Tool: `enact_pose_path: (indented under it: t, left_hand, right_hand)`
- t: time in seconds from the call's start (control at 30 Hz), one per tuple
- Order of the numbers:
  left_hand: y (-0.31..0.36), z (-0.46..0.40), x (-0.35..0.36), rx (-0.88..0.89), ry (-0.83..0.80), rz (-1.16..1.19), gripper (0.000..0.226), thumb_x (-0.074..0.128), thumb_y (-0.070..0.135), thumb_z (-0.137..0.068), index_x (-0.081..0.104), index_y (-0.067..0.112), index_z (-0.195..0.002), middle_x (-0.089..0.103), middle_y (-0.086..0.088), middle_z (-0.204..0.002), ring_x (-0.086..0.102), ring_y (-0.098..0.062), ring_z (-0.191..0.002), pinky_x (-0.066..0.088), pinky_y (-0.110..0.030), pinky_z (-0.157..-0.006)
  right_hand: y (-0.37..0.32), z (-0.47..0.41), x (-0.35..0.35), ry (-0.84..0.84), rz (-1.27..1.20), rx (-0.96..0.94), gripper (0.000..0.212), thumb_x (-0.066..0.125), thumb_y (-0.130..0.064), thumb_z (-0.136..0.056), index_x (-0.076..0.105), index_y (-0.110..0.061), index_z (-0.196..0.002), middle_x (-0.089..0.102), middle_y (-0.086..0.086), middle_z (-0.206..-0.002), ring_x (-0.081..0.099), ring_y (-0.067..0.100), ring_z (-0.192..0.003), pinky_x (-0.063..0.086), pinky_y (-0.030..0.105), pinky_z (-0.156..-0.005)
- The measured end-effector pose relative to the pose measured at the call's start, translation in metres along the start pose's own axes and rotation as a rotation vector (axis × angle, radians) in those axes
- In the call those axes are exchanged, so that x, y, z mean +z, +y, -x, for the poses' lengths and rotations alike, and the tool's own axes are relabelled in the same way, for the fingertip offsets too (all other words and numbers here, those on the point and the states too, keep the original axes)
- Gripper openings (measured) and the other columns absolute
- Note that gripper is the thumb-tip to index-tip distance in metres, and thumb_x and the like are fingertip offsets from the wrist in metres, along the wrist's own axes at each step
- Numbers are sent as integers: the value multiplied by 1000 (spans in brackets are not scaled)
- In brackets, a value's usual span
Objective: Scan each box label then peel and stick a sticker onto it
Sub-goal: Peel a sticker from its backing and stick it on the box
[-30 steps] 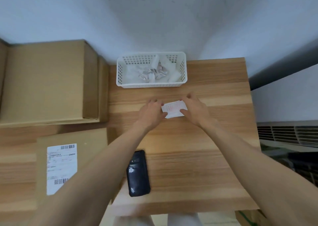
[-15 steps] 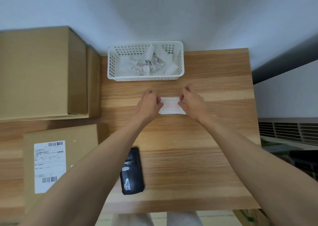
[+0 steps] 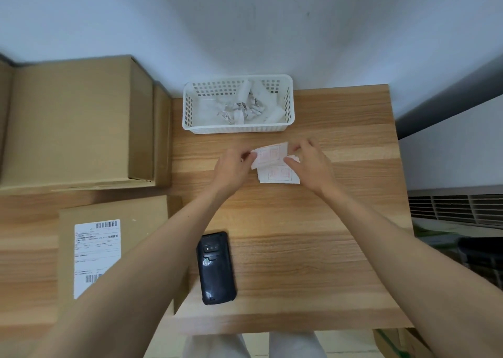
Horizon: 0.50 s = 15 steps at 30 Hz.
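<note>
The left hand (image 3: 231,164) pinches the left edge of 1 sticker (image 3: 269,154) and lifts it a little above the pile (image 3: 279,175) of other stickers that lies on the table (image 3: 313,248). The right hand (image 3: 313,164) has its fingers curled at the right side of this sticker, and the thumb seems to press the pile down, but I cannot tell if it really pinches anything. The box (image 3: 117,248) with the label (image 3: 96,257) lies flat at the left, well apart from the hands, and the scanner (image 3: 215,267) rests near the table front. I think the risk is that the backing does not separate cleanly, so the sticker tears or folds onto itself. A 2nd sheet can also cling and come up with the first. When the left arm goes over to the box, the forearm passes just above the scanner and can push it toward the edge
</note>
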<state>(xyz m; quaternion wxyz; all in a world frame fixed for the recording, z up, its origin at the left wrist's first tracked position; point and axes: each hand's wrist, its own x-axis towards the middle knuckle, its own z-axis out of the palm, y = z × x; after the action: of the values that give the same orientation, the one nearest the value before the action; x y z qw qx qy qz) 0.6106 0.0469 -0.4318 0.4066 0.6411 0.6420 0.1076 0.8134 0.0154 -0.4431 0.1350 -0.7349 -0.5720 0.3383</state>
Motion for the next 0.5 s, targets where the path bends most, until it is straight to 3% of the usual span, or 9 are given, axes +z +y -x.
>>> enact_pose_path:
  t: [0.1, 0.23, 0.4, 0.5]
  left_hand:
    - [8, 19, -25, -13, 19, 129, 26, 59, 20, -100, 67, 16, -77, 62, 3, -67, 50, -11, -61, 40, -29, -60]
    - [25, 56, -72, 19, 30, 276, 19, 62, 19, -100, 76, 12, -91, 72, -12, -80, 58, -12, -68, 46, -26, -67]
    - [41, 99, -138, 96, 51, 310, 23, 57, 25, -103, 72, 13, -88, 60, 5, -66, 50, -7, -62, 41, -26, -66]
    - [47, 121, -174, 150, 114, 372, 21, 58, 22, -102, 73, 12, -92, 59, 7, -65, 47, -6, -59, 38, -23, -60]
  right_hand:
    - [-11, 13, -6, 14, -213, 66, 18, 67, -34, -93, 65, -19, -103, 63, -9, -106, 59, 10, -95, 44, 31, -80]
    - [-47, 42, -19, -14, -528, 114, 9, 72, -28, -91, 68, -20, -90, 71, -5, -84, 62, -2, -75, 42, 24, -72]
    - [-112, 91, -47, -2, -754, 140, 6, 69, -14, -93, 71, -11, -89, 71, 1, -76, 44, 2, -45, 33, 21, -47]
    - [-151, 122, -64, 15, -847, 78, 8, 67, -12, -94, 71, -9, -88, 69, 6, -77, 32, 9, -43, 26, 23, -44]
